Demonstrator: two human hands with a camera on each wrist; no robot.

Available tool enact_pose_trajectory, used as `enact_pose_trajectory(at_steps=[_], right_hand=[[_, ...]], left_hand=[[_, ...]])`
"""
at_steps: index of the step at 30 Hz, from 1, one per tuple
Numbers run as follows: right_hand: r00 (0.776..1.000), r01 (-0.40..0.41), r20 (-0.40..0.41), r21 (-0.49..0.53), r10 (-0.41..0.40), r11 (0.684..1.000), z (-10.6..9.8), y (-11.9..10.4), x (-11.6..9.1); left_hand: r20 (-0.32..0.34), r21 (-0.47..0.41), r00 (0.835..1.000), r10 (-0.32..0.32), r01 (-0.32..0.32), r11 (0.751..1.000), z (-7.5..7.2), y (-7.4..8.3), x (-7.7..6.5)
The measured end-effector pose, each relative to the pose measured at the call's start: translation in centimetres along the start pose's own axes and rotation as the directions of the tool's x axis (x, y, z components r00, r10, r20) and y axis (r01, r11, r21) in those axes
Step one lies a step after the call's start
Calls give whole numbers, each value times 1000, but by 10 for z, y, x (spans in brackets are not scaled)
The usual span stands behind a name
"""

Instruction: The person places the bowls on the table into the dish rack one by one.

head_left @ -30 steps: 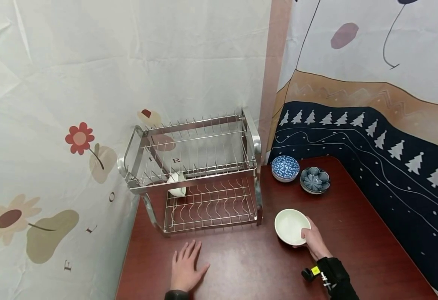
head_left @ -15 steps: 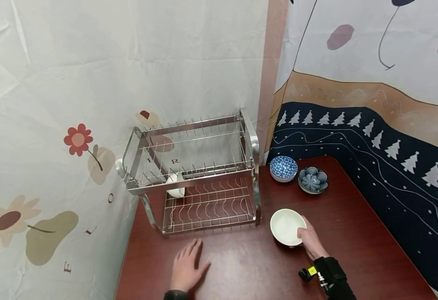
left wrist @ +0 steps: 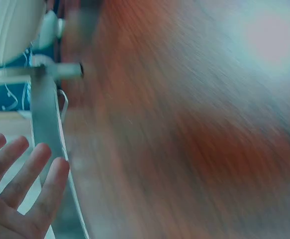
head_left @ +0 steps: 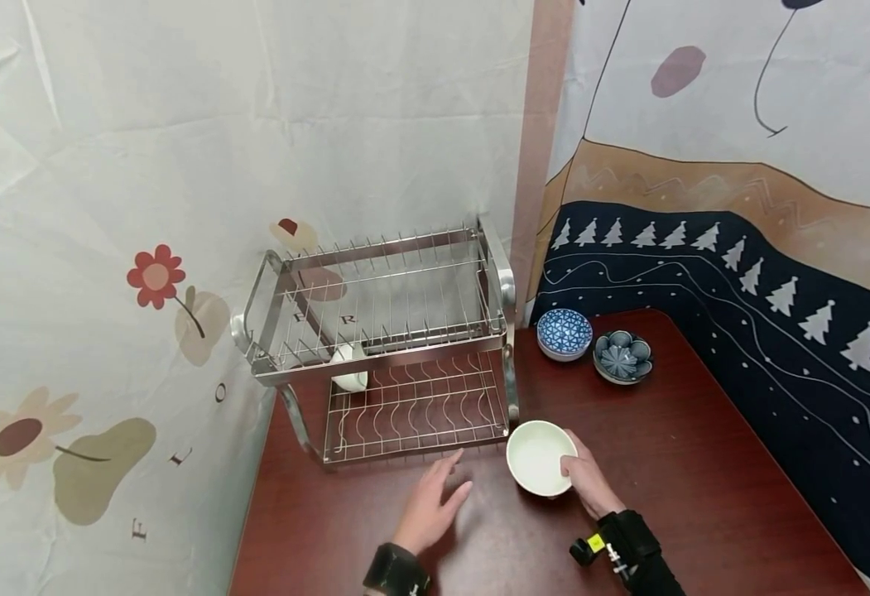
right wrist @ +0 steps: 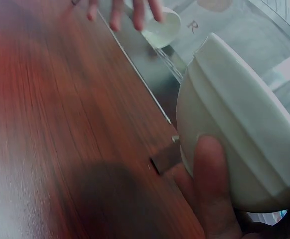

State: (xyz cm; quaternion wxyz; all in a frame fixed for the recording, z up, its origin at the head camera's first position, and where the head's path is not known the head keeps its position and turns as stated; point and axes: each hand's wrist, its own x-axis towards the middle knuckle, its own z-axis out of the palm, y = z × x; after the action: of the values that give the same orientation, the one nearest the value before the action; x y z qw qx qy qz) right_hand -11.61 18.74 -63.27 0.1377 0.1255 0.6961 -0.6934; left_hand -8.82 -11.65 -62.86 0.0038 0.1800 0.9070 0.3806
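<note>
My right hand grips a white bowl by its right side, thumb over the rim and fingers beneath. In the right wrist view the bowl is tilted, its ridged outer wall facing the camera. My left hand holds nothing; its fingers are extended in front of the dish rack, to the left of the bowl. The left wrist view shows those spread fingers beside the rack's metal edge. A two-tier metal dish rack stands behind both hands. One white bowl leans in its lower tier at the left.
A blue-patterned bowl and a dark grey flower-patterned bowl stand at the back right of the brown table. Printed cloth walls border the table behind, at left and at right.
My right hand has carried the white bowl leftward, close to the rack's front right corner. My left hand has come off its spot on the table and moved right, toward the bowl.
</note>
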Motion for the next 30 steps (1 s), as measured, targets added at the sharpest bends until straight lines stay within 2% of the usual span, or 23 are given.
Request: enact_pose_trajectory(at_steps=[5,9,13,16,19,20,21,23,26,27,28,30], right_hand=[[1000,18,21,-63,-17,998,14,-2,2],[998,54,30,-70,-52,996,26,-4,2],[996,85,23,-46,-84,995,37,-3,1],[995,95,19,-31,-95,995,44,-2,-2],[995,95,25,-21,-94,995,50,-1,-4],[995,93,25,-17,-93,995,51,-1,-4],[995,92,25,-18,-92,996,52,-1,-5],[996,89,22,-17,-89,996,53,-1,-5],[996,93,21,-26,-92,995,54,-2,-5],[995,96,24,-29,-96,995,54,-2,-5],[995,101,28,-30,-100,994,54,-2,-5],[993,111,34,-31,-110,993,54,-2,-4]], left_hand=[[63,-165,998,-12,22,986,7,11,15],[142,-300,988,-54,95,949,14,20,24],[192,-363,976,-101,166,917,22,27,29],[186,-377,973,-137,200,904,27,31,31],[152,-411,975,-163,212,887,33,31,33],[137,-429,978,-157,201,881,35,29,33],[103,-439,986,-133,165,883,41,23,34],[85,-457,988,-129,154,876,46,20,34],[79,-464,986,-144,164,870,47,22,34],[84,-465,984,-157,178,867,47,23,34],[110,-468,976,-188,218,856,42,30,34],[111,-466,973,-201,230,854,41,33,33]])
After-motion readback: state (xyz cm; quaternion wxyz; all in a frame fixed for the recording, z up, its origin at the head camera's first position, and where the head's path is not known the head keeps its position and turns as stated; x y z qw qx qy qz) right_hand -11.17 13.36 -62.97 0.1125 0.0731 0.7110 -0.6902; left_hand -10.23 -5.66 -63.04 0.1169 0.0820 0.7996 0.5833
